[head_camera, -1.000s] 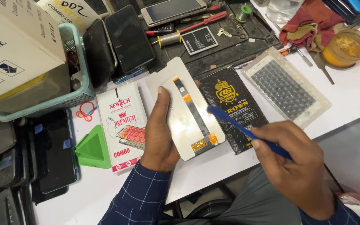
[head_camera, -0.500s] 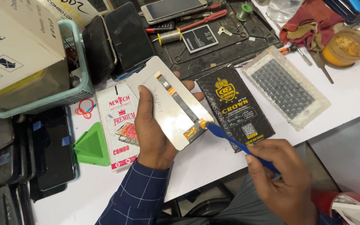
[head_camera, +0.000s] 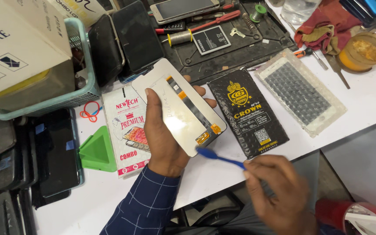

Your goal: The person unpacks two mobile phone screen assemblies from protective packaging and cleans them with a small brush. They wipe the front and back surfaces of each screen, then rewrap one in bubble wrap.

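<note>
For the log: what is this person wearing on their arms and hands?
The left hand is bare, with no glove, and I see no ring; its forearm wears a dark navy sleeve with a thin white windowpane check. The right hand is also bare; its wrist is cut off by the frame.

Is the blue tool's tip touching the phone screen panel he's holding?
Touching: the head view shows the blue tool tip meeting the screen panel at its lower edge.
</note>
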The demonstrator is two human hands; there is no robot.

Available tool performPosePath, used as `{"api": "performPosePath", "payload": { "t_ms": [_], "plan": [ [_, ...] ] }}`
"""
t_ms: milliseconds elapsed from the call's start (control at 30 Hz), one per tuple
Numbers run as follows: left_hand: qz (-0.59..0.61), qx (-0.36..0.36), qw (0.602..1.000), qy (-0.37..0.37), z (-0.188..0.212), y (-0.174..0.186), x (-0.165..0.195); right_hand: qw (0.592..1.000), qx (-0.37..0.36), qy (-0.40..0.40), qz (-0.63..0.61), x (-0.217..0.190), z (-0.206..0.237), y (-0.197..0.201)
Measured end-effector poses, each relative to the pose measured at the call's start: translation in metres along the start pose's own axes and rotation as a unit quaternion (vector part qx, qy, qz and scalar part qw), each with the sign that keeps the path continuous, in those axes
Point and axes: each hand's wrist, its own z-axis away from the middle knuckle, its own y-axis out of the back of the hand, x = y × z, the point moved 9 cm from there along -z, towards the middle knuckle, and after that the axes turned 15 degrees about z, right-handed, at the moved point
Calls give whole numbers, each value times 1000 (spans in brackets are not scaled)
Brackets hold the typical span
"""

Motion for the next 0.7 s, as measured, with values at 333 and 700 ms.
{"api": "performPosePath", "payload": {
  "t_ms": [333,700],
  "plan": [
    [-21,2,1000,-3,0,-1,-1,999,-30,-17,-34,3,5,-5],
    [-29,-98,980,171,20,-25,-34,956,-52,-213,-193,70,-27,6]
  ]
}}
